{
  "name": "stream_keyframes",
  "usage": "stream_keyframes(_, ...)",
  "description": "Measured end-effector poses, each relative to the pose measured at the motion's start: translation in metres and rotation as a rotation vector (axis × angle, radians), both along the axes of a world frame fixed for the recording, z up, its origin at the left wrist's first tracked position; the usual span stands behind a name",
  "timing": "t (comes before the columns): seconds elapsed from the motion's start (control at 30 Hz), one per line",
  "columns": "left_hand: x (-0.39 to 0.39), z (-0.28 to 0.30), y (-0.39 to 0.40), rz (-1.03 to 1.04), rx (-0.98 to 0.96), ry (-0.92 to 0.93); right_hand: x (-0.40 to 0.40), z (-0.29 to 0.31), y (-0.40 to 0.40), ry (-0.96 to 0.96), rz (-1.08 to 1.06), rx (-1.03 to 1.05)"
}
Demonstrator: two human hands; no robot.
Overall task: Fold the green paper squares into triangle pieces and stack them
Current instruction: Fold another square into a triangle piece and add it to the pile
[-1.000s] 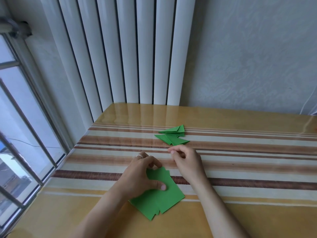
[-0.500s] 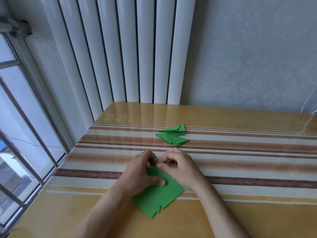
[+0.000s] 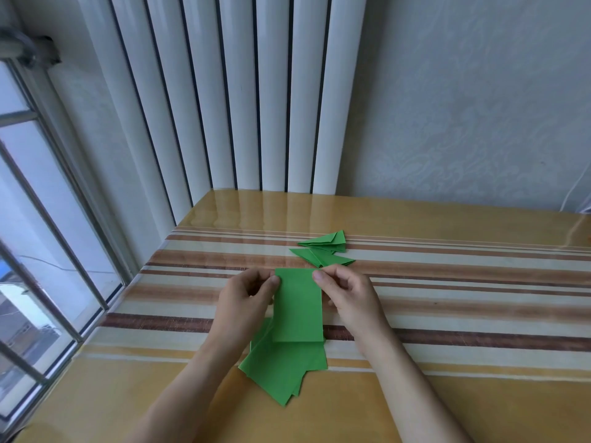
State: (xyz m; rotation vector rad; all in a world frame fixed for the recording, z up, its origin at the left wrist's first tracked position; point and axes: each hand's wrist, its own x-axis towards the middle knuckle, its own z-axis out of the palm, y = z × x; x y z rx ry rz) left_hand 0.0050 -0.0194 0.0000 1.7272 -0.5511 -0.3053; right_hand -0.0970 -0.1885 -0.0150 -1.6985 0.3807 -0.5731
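Green paper, a single rectangular sheet (image 3: 298,305), was found held between both hands above the table (image 3: 447,394), its upper edge level and its lower edge hanging over the loose pile beneath. We recorded the left hand (image 3: 246,298) pinching the sheet's upper left corner, thumb on the near face and the other fingers curled behind it. We recorded the right hand (image 3: 350,294) pinching the upper right corner in like fashion, thumb tip pressed on the near face and the remaining fingers bent. Both forearms entered from the lower edge of the view and converged on the sheet. Under the held sheet we noted a pile of unfolded green sheets (image 3: 284,369) lying flat on the table, fanned unevenly so that several corners showed at the near side; whether the held sheet touched this pile we could not tell. Farther from the person, just beyond the top edge of the held sheet, lay a small heap of folded green triangles (image 3: 324,251), overlapping one another on the striped part of the table; how many we could not count. We observed the table surface to be glossy, yellow at the near and far edges with brown and cream stripes across the middle. Behind the table stood a white ribbed radiator (image 3: 243,97) against a pale wall (image 3: 479,107), and a barred window (image 3: 48,235) occupied the left side.
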Motion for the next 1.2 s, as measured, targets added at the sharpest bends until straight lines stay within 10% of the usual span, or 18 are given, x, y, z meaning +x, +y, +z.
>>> stream_keyframes(1.2, -0.006, 0.011, -0.003, -0.029, -0.35, 0.206, 0.006, 0.006, 0.01, -0.154, -0.012, -0.074)
